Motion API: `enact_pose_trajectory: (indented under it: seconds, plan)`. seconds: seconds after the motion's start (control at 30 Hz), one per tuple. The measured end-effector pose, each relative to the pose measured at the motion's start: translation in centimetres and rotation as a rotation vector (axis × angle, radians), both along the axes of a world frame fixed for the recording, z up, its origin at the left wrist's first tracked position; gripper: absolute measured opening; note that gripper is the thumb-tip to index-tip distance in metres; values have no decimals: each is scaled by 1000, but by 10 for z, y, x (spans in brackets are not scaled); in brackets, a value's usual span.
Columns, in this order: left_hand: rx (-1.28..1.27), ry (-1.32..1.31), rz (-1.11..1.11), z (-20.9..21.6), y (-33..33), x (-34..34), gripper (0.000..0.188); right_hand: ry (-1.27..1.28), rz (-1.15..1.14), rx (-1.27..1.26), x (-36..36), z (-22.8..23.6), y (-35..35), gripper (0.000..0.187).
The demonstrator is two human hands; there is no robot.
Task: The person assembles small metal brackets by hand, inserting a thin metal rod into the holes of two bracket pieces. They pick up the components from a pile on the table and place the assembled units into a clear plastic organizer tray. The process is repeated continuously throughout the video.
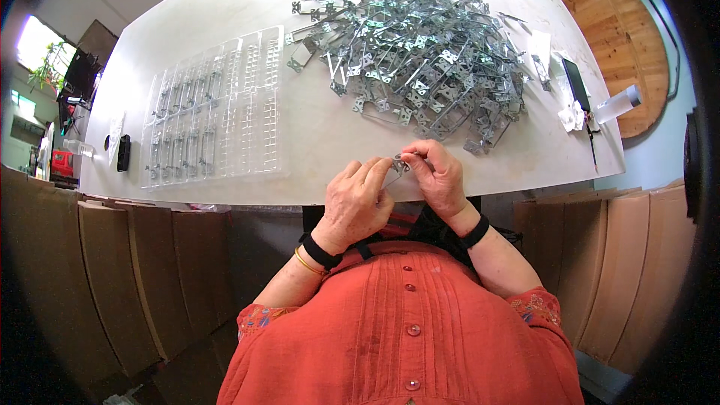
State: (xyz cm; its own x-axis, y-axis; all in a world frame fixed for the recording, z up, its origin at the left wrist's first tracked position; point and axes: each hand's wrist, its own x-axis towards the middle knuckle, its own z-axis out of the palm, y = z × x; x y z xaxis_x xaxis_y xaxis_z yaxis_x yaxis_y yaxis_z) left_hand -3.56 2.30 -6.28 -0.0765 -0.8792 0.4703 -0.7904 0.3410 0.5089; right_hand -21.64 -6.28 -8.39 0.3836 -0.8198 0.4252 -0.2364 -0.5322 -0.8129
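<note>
Close to the table's front edge, my left hand [355,200] and my right hand [436,179] meet around a small grey metal bracket [400,166]. Fingers of both hands are closed on it, and they hide much of its shape. Beyond my hands spreads a large heap of similar metal brackets [427,60], tangled together, with flat punched ends and thin rods. To the left lies a clear plastic tray [283,105] with rows of moulded slots. Metal brackets [184,101] sit in its left half, while its right half shows bare slots.
A white table [315,169] bears everything. On its right are a dark phone [576,84], a clear bottle [619,104], crumpled white tissue [571,118] and a thin dark tool [592,148]. A black object [124,153] lies at the left. Cardboard boxes [150,277] stand on both sides of me.
</note>
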Motion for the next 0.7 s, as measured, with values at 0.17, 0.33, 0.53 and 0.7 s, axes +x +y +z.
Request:
enact_pose_trajectory:
  seconds: [0.17, 0.33, 0.53, 0.7]
  plan:
    - [-3, -2, 3, -2, -1, 0, 49, 0, 24, -77, 2, 2, -1, 13]
    - [-5, -4, 5, -1, 0, 0, 49, 11, 40, -135, 3, 2, -1, 17]
    - [-13, -1, 6, -1, -1, 0, 49, 18, 44, -152, 5, 5, -1, 25]
    - [-10, 4, 4, 0, -1, -1, 51, -30, 20, -69, 5, 1, 1, 29]
